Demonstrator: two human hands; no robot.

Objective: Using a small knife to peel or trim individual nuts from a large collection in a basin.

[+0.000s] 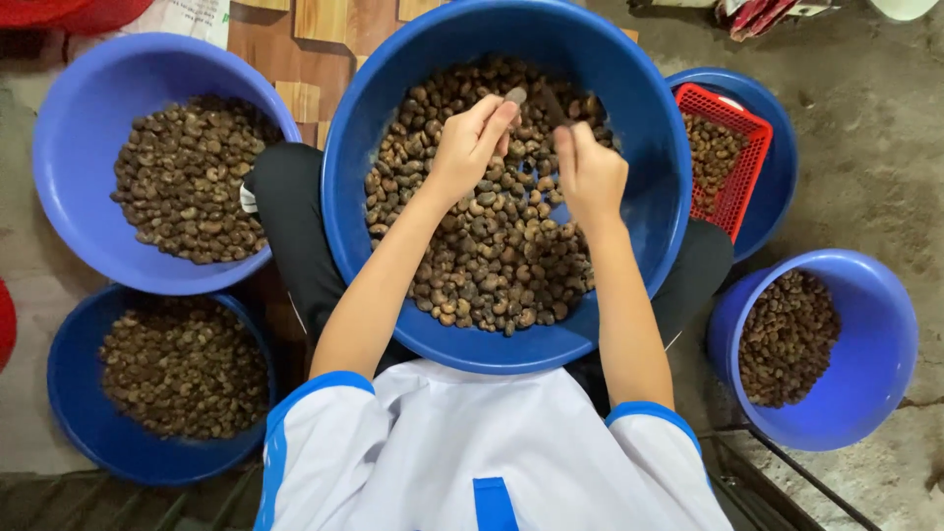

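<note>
i count five round blue plastic basins of knobbly brown cashew nuts; over the big central basin (344, 167), left hand (470, 146) pinches one nut (515, 95), right hand (588, 169) grips a dark tool (551, 105).

Both bare forearms are reaching forward from short white sleeves with blue cuffs, converging toward the far middle of the big blue basin (344, 177) resting on the lap. The left hand (470, 146) is curling, its thumb and forefinger pinching a small nut (515, 95) at the fingertips. The right hand (590, 175) is closing in a loose fist around a thin dark tool (551, 105), its knuckles facing up, just beside the left hand.
</note>
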